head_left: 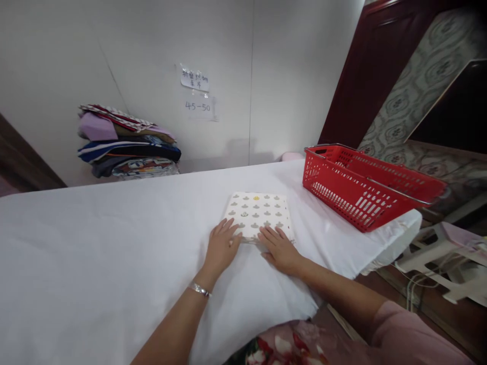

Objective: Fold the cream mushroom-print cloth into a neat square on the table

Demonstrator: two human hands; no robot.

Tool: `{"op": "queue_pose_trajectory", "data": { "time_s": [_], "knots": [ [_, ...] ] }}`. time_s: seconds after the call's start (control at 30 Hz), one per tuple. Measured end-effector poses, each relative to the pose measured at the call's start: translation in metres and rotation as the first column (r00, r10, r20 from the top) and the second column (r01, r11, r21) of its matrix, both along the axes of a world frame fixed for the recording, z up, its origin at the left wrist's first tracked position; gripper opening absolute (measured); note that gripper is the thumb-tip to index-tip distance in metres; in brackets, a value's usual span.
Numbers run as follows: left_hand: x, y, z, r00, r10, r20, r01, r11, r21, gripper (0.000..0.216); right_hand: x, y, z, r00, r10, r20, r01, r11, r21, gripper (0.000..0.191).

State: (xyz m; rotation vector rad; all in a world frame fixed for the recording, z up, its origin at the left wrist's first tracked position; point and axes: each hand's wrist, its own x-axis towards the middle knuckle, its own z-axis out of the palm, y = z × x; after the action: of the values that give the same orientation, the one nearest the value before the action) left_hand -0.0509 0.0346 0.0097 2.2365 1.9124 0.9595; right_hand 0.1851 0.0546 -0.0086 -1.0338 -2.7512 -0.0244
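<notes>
A folded cloth [258, 208], cream with rows of small grey shapes plus a yellow and a green one, lies flat on the white-covered table [114, 253]. My left hand [222, 243] rests at its near left corner, fingers stretched over the edge. At the near right side, my right hand [279, 248] lies with its fingers spread on the cloth. Neither hand grips it; both touch it from above. A silver bracelet [200, 289] circles my left wrist.
A red plastic basket [342, 187] with metal handles stands at the table's right end. Folded fabrics [129, 147] are piled by the wall at the back left. Paper labels [200, 106] hang on the wall, one reading 45-50. A white plastic stool [437, 258] is at the right.
</notes>
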Motion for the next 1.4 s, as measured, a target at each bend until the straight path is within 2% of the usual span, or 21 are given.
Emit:
{"op": "queue_pose_trajectory", "data": {
  "time_s": [0.1,0.23,0.3,0.4,0.47,0.53,0.63,0.77,0.93,1.03,1.07,1.17,1.27,1.33,1.4],
  "knots": [
    [0.014,0.005,0.002,0.988,-0.067,-0.138,0.070,0.997,0.019,0.039,0.001,-0.001,0.007,1.000,-0.002,-0.004,0.002,0.997,-0.076,0.061],
    [0.014,0.010,-0.013,0.963,-0.108,-0.246,0.103,0.994,-0.030,0.046,-0.001,0.009,0.028,0.997,-0.023,-0.069,0.005,0.969,-0.248,0.056],
    [0.011,0.011,-0.019,0.957,-0.099,-0.272,0.096,0.995,-0.023,0.047,-0.006,0.025,0.041,0.991,-0.074,-0.115,0.038,0.958,-0.286,0.054],
    [0.009,0.011,-0.023,0.952,-0.089,-0.291,0.091,0.996,-0.006,0.049,-0.015,0.062,0.053,0.973,-0.191,-0.130,0.155,0.957,-0.246,0.059],
    [0.008,0.011,-0.023,0.951,-0.090,-0.297,0.093,0.996,-0.004,0.051,-0.018,0.087,0.051,0.950,-0.302,-0.081,0.279,0.936,-0.212,0.062],
    [0.008,0.011,-0.024,0.948,-0.091,-0.304,0.092,0.996,-0.012,0.052,-0.015,0.106,0.042,0.905,-0.425,-0.014,0.414,0.889,-0.194,0.064],
    [0.008,0.010,-0.026,0.946,-0.093,-0.310,0.088,0.996,-0.030,0.053,-0.008,0.121,0.023,0.857,-0.515,0.036,0.513,0.842,-0.164,0.066],
    [0.009,0.009,-0.021,0.956,-0.101,-0.277,0.085,0.994,-0.069,0.053,-0.003,0.124,0.010,0.856,-0.516,0.043,0.517,0.845,-0.138,0.070],
    [0.015,0.029,0.011,0.977,-0.078,-0.199,0.040,0.981,-0.190,0.045,-0.005,0.123,0.010,0.858,-0.511,0.045,0.513,0.849,-0.127,0.071],
    [0.016,0.049,0.021,0.976,-0.022,-0.216,-0.005,0.992,-0.128,0.044,-0.005,0.121,0.011,0.861,-0.508,0.031,0.508,0.854,-0.113,0.070],
    [0.015,0.054,0.020,0.974,0.001,-0.225,-0.030,0.991,-0.128,0.045,-0.004,0.121,0.011,0.861,-0.508,0.031,0.508,0.854,-0.112,0.070],
    [0.010,0.063,0.006,0.976,0.033,-0.216,-0.086,0.967,-0.239,0.055,-0.004,0.122,0.015,0.862,-0.502,0.070,0.507,0.848,-0.154,0.070],
    [0.007,0.063,-0.007,0.980,0.032,-0.195,-0.087,0.956,-0.280,0.058,-0.011,0.130,0.026,0.861,-0.497,0.109,0.509,0.838,-0.198,0.071],
    [0.006,0.062,-0.011,0.981,0.027,-0.191,-0.078,0.962,-0.263,0.058,-0.020,0.138,0.035,0.871,-0.485,0.078,0.491,0.853,-0.177,0.072],
    [0.006,0.062,-0.011,0.982,0.024,-0.190,-0.072,0.965,-0.251,0.058,-0.030,0.147,0.040,0.904,-0.426,0.021,0.424,0.894,-0.144,0.072]
  ]
}}
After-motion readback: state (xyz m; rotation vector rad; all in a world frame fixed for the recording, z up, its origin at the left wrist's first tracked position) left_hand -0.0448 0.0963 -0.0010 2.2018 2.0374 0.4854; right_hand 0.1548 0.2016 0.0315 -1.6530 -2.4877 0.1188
